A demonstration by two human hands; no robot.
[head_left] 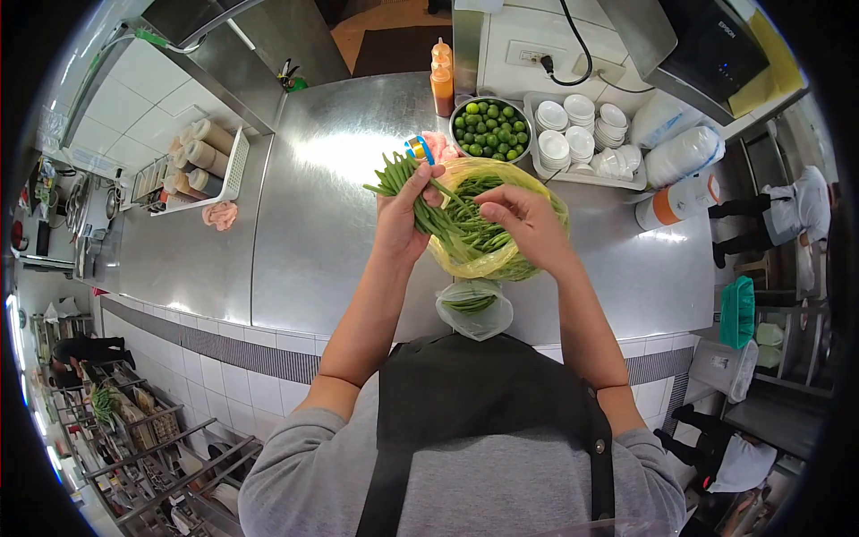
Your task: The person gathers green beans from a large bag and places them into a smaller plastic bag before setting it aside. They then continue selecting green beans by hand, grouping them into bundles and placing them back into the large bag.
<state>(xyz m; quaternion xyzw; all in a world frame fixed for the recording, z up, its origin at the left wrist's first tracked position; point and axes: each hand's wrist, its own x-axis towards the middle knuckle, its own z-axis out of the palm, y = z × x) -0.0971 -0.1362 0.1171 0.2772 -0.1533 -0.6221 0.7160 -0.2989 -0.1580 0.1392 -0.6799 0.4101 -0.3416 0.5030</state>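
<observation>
My left hand [407, 213] is wrapped round a bunch of green beans [394, 174], whose ends stick out above the fingers. Just to its right, my right hand [526, 224] hangs over a yellow plastic bag [557, 201] full of more green beans; its thumb and index finger are close together, and whether anything is between them is too small to tell. A small clear bag [492, 324] with a few beans lies in front of the yellow bag, near the counter's front edge. Behind my left hand are a blue and yellow roll [418, 149] and a pink cloth [439, 147].
On the steel counter [313, 206] stand a bowl of limes [490, 129], orange sauce bottles [442, 89], a tray of white cups [582, 134] and a white-and-orange container [677, 202]. A bottle basket [234, 170] is at left. Other people appear at both sides.
</observation>
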